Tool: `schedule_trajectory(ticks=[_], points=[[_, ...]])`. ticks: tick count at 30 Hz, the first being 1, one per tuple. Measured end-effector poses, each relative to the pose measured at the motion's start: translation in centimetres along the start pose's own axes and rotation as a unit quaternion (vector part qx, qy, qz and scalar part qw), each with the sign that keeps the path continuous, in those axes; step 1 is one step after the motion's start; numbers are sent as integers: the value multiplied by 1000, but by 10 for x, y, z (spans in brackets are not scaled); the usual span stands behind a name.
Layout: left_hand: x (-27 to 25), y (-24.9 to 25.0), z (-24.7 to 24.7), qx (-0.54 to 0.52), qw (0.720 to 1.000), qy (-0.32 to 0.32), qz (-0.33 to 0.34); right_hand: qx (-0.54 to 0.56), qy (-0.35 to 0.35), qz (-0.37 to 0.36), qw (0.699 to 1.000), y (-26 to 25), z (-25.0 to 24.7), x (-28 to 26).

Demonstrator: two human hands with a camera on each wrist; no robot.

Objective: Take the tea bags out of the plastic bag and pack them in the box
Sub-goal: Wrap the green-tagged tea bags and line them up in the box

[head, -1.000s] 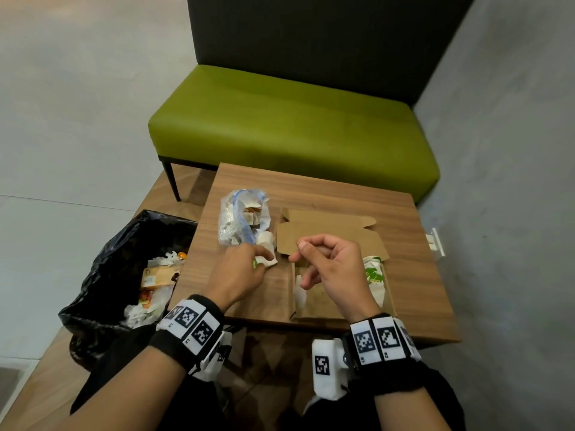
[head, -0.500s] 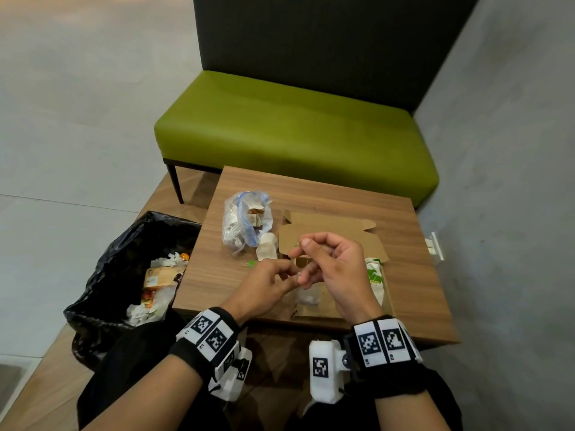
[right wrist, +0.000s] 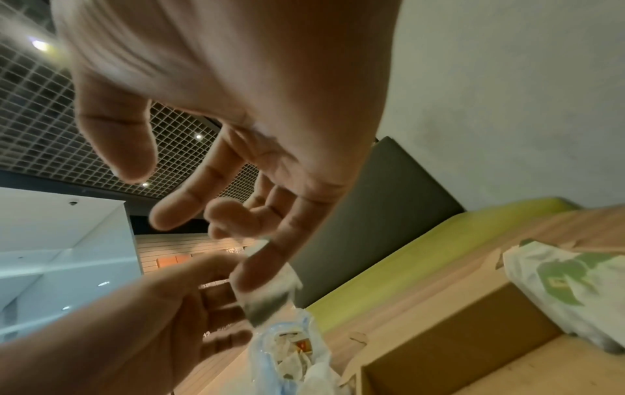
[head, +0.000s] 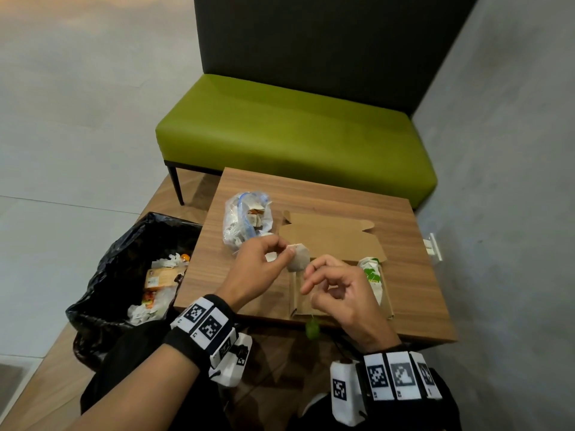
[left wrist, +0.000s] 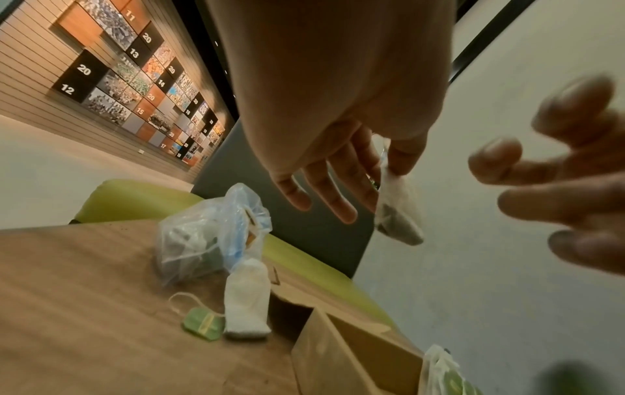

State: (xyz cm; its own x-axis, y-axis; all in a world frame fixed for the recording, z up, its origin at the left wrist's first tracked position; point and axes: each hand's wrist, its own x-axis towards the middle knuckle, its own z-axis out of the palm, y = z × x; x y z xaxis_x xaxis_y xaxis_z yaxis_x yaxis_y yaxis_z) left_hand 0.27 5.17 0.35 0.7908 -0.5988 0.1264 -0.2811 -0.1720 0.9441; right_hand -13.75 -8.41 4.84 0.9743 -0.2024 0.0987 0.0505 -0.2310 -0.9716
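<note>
Head cam first: the left hand (head: 255,269) has a tea bag (head: 299,258) pinched between thumb and fingertips, held up over the near end of the open cardboard box (head: 339,287) on the table (head: 413,269). The right hand (head: 339,290) sits just beside it with fingers loosely curled. I can't tell if it's got the thin string that drops from it down to a green tag (head: 312,328) dangling past the table's near edge. The plastic bag (head: 245,222) with more tea bags inside lies on the table left of the box flap. A white and green pouch (head: 371,275) sits in the box's right side. Black trash bag (head: 124,269) on the floor to the left, green bench (head: 292,132) behind.

Left wrist cam: the grip is on the top of the tea bag (left wrist: 399,211), which hangs down with dark tea at the bottom. On the table there's another tea bag (left wrist: 247,299) with its green tag (left wrist: 203,323) lying between the plastic bag (left wrist: 209,235) and the box (left wrist: 355,355). Right hand's fingers (left wrist: 554,171) show blurry on the right.

Right wrist cam: the right hand (right wrist: 236,133) is spread loose, fingertips near the tea bag (right wrist: 270,294) the left hand (right wrist: 142,315) holds. Plastic bag (right wrist: 290,358) below, box (right wrist: 456,347) and pouch (right wrist: 571,280) to the right.
</note>
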Motion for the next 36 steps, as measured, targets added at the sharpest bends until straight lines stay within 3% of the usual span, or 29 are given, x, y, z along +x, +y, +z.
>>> schedule_trajectory(ticks=[3, 6, 9, 17, 22, 27, 36], points=[[2, 13, -1, -37, 999, 6, -2, 2, 88, 7, 996, 4, 3, 4], [2, 25, -2, -81, 997, 4, -4, -14, 171, 67, 983, 14, 7, 14], [1, 35, -5, -96, 995, -5, 4, -37, 140, 97, 985, 22, 8, 19], [1, 45, -12, -93, 995, -1, 29, -13, 33, 89, 995, 25, 14, 17], [1, 49, -13, -59, 996, 29, 55, -16, 32, 94, 995, 24, 24, 15], [3, 51, -15, -79, 993, 76, 34, -4, 26, 129, 991, 27, 30, 7], [-4, 53, -10, -163, 986, 12, -37, 48, 101, 146, 983, 23, 25, 15]])
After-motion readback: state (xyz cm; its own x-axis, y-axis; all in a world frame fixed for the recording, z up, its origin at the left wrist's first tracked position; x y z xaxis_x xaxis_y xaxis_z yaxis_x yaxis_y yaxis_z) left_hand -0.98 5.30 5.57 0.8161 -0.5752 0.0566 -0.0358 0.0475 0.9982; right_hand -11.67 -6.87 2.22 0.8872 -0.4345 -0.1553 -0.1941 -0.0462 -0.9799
